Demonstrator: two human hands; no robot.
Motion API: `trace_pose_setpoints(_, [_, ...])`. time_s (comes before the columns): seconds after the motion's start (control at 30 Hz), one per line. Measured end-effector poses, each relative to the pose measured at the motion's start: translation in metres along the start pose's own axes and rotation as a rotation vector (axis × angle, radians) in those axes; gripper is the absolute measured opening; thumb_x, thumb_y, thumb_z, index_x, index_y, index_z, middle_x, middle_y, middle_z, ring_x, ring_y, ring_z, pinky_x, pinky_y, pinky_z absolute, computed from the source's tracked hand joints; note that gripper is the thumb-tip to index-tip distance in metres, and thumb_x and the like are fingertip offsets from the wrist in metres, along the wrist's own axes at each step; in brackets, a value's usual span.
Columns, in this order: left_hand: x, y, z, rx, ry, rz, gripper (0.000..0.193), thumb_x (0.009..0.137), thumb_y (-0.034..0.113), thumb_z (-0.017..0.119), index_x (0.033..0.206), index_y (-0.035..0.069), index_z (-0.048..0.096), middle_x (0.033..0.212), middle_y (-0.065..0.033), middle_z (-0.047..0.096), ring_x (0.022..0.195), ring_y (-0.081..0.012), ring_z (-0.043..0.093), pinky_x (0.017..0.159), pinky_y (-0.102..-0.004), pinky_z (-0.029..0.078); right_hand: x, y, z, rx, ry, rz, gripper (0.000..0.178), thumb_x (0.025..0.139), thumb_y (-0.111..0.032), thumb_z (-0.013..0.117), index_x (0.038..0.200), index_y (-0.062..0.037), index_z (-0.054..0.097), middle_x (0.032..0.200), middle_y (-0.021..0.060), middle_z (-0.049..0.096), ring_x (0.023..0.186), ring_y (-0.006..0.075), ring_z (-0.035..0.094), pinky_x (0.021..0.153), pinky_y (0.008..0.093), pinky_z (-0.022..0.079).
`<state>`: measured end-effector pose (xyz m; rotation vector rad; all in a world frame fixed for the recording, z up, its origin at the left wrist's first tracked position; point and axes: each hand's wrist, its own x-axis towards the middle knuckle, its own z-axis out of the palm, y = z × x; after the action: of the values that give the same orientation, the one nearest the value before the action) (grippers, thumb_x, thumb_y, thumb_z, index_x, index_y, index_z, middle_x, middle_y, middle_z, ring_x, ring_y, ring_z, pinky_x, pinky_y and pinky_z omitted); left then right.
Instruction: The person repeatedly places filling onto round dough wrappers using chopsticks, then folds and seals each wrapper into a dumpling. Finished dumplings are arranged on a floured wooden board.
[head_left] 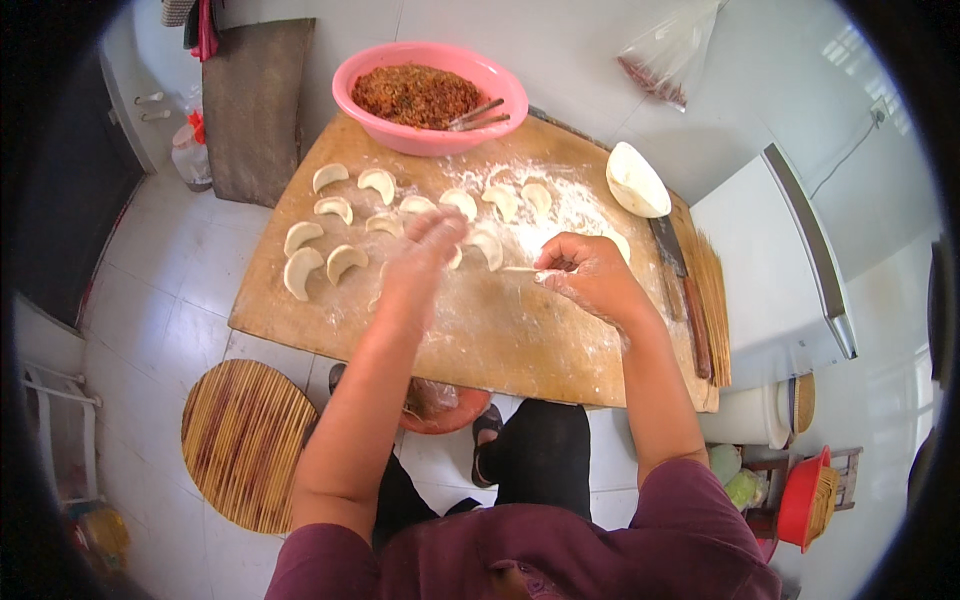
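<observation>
Your right hand [590, 275] is over the right half of the floury tabletop [480, 355], its grip closed on a thin pale piece [520, 269] pinched between thumb and fingers. Your left hand [430, 240] is blurred above the dumplings [346, 262] — you cannot tell whether its grip is open or closed. Those crescent dumplings sit mostly in the tabletop's left half, some reaching past the middle. By the far edge, toward the left corner, you have a pink bowl [433, 146] heaped with chopped brown-red filling [415, 95], two metal handles [480, 115] sticking out. Near the far right corner stands a tilted white bowl [638, 180] — its contents are unclear. A knife [690, 290] lies along the right edge, beside bundled straw [712, 310].
</observation>
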<state>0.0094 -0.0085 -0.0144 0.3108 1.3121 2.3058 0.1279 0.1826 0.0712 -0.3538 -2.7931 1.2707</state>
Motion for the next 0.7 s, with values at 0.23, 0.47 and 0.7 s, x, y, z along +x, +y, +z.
trace_pose_setpoints(0.23, [0.001, 0.001, 0.011, -0.705, -0.207, -0.423, 0.051, 0.106, 0.040, 0.043, 0.135, -0.002, 0.047, 0.134, -0.0169, 0.059, 0.120, -0.0323, 0.060, 0.103, -0.0520, 0.049, 0.074, -0.021, 0.010, -0.021, 0.188, -0.097, 0.023, 0.081, -0.012, 0.078, 0.101, -0.0022, 0.072, 0.094, 0.0053, 0.072, 0.090, 0.0126, 0.067, 0.082, 0.0285, 0.054])
trace_pose_setpoints(0.47, [0.007, 0.012, 0.007, -0.528, 0.058, -0.259, 0.039, 0.098, 0.002, 0.056, 0.135, -0.002, 0.044, 0.131, -0.0165, 0.058, 0.119, -0.0284, 0.060, 0.098, -0.0435, 0.054, 0.215, -0.017, 0.022, 0.082, 0.228, -0.207, 0.036, 0.088, -0.031, 0.077, 0.105, 0.0000, 0.072, 0.097, 0.0085, 0.074, 0.097, 0.0161, 0.068, 0.084, 0.0311, 0.055])
trace_pose_setpoints(0.7, [0.012, 0.023, 0.006, -0.578, 0.170, -0.204, 0.035, 0.094, -0.005, 0.055, 0.127, 0.001, 0.051, 0.124, -0.0115, 0.061, 0.116, -0.0242, 0.061, 0.099, -0.0384, 0.052, 0.237, -0.060, -0.048, 0.086, 0.059, -0.179, 0.028, 0.092, -0.030, 0.070, 0.097, -0.0025, 0.073, 0.093, 0.0070, 0.073, 0.086, 0.0145, 0.069, 0.082, 0.0299, 0.055])
